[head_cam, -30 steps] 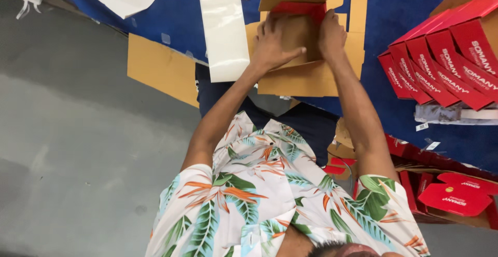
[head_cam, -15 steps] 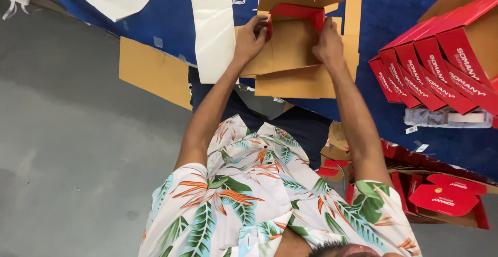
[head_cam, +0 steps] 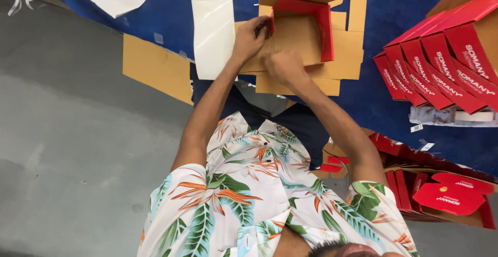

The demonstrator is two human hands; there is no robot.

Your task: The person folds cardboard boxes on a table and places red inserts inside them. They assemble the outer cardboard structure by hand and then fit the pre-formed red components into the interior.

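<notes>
L hand (head_cam: 250,38) grips the left wall of a part-folded red-and-brown cardboard box (head_cam: 301,31), fingers curled tight on the edge near its red corner. R hand (head_cam: 282,66) lies on the box's near brown flap, fingers bent and close together, pressing down; can't tell if it pinches the flap or just rests on it, the knuckles hide the tips. Box sits on a stack of flat brown cardboard blanks (head_cam: 332,73), on a blue cloth (head_cam: 171,18) spread over the work surface, straight ahead of the person. Box interior brown, inner rim red, top flap open away from the person. Just left of the box: a long white glossy strip (head_cam: 211,26). Further left: another flat brown cardboard sheet (head_cam: 155,67) hanging over the cloth edge. Far right: row of folded red boxes (head_cam: 441,65), overlapping. Lower right: more red box pieces (head_cam: 448,197) in a heap. Grey floor (head_cam: 67,158) to the left.
</notes>
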